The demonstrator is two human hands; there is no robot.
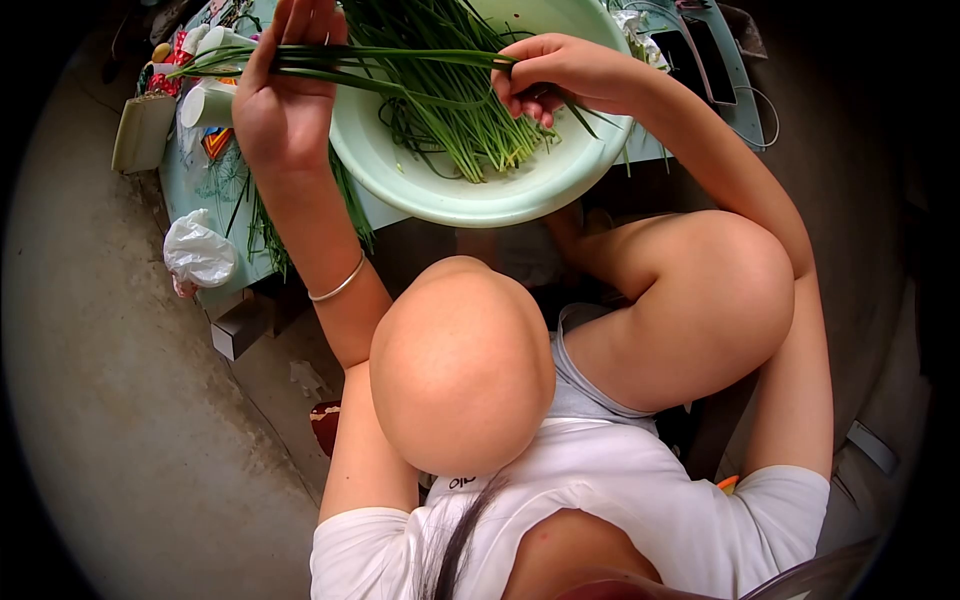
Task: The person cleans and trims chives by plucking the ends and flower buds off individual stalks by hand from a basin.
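one pale basin (470,212), long green stalks (465,115) inside

From my end I count 1 basin (500,212) on 1 table (210,180). At basin: 2 hands, i.e. 1 L hand (290,115) + 1 R hand (565,75), w/ 1 thin bunch of green stalks (400,56) b/w them. In basin: 1 pile (500,145), indiv. no. unclear. L of basin: 2 white cups (207,103), 1 crumpled white bag (200,248). Near side of basin: 2 knees (465,370), 1 bracelet (338,287).

A few long, slender green stalks (430,56) are held almost level above the pale green basin (470,213).
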